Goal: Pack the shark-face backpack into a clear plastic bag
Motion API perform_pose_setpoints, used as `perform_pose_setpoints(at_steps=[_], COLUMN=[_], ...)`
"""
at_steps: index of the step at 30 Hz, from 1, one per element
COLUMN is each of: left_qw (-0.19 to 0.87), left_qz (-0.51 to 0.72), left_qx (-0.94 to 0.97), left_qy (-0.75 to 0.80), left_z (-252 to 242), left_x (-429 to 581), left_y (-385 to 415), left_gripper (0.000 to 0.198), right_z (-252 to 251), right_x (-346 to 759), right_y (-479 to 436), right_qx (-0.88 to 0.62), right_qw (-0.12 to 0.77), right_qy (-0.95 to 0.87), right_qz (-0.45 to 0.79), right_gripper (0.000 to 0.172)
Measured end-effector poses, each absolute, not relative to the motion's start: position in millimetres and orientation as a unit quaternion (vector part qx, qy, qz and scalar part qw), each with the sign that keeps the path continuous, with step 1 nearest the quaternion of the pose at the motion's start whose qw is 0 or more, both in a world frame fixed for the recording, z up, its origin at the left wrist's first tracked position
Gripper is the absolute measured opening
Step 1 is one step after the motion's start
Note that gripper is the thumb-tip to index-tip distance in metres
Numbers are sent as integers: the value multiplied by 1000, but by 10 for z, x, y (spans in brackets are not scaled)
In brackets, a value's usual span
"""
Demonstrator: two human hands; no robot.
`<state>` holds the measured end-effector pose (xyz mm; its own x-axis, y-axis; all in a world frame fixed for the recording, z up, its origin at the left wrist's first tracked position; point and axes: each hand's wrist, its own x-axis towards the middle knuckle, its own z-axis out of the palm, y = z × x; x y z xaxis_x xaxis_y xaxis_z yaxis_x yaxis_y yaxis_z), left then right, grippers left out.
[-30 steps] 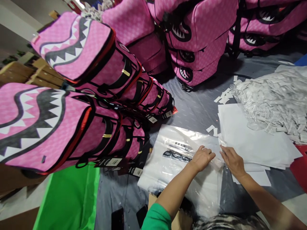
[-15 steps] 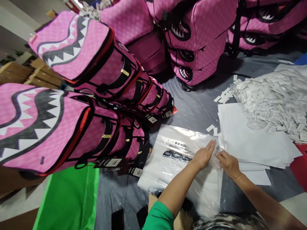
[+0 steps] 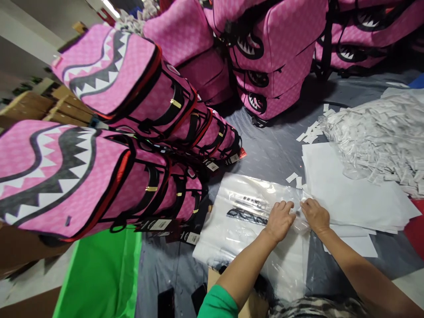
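Observation:
Clear plastic bags with dark print lie in a flat stack on the dark table cover in front of me. My left hand is on the right part of the stack, its fingers curled down onto the plastic. Close beside it, my right hand pinches the right edge of the top plastic bag. The plastic is crumpled between the two hands. What lies under the left fingertips is hidden. White paper sheets lie just right of my right hand.
Pink backpacks with shark-mouth prints stand stacked at the left, and more pink backpacks stand behind. A clear sack of small white labels rests at the right, with loose labels beside it. Green fabric and a phone are at lower left.
My left hand's fingers, stretched out before, are now curled onto the plastic. My right hand stays at the bag's edge, and the plastic there is more bunched. The view has shifted slightly.

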<state>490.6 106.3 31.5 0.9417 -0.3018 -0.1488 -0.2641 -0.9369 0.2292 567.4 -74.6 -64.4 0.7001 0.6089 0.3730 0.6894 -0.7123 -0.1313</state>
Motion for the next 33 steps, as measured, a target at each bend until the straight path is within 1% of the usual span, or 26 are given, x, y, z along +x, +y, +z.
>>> perform_pose_setpoints(at_steps=[2, 5, 9, 11, 14, 16, 18, 21, 22, 23, 27, 29, 31, 33], left_qw=[106, 130, 141, 144, 178, 197, 203, 205, 205, 206, 203, 178, 149, 134], left_qz=[-79, -62, -128, -155, -160, -160, -162, -177, -180, -179, -134, -122, -139, -161], left_qx=[978, 972, 959, 951, 949, 946, 944, 947, 949, 951, 955, 955, 949, 941], left_qy=[-161, -183, -211, -227, -207, -203, -206, -171, -155, -147, -171, -204, -242, -265], left_z=[280, 241, 245, 275, 349, 399, 427, 405, 386, 366, 321, 320, 324, 330], left_x=[4926, 4989, 5056, 5051, 5008, 4975, 4954, 4954, 4963, 4977, 5050, 5080, 5091, 5077], left_y=[1053, 1064, 1129, 1161, 1179, 1172, 1160, 1143, 1137, 1131, 1108, 1114, 1137, 1165], left_gripper=[25, 26, 19, 21, 20, 21, 28, 49, 50, 48, 22, 18, 16, 19], right_z=[-571, -431, -313, -327, -452, -566, -654, -676, -655, -623, -454, -379, -333, -332], right_x=[5613, 5444, 5274, 5308, 5466, 5566, 5627, 5645, 5634, 5614, 5432, 5325, 5273, 5310], right_y=[-754, -804, -938, -999, -1005, -951, -883, -823, -818, -818, -843, -868, -906, -946], right_qx=[-904, -883, -849, -860, -909, -926, -926, -919, -915, -912, -892, -875, -859, -863], right_qw=[138, 156, 186, 193, 169, 145, 135, 140, 145, 151, 181, 198, 217, 231], right_qy=[-370, -410, -466, -439, -344, -315, -323, -342, -347, -351, -383, -418, -446, -432], right_qz=[-162, -167, -166, -171, -166, -150, -138, -141, -146, -151, -159, -145, -127, -124], right_gripper=[31, 27, 26, 25, 32, 29, 26, 27, 28, 29, 30, 32, 34, 29])
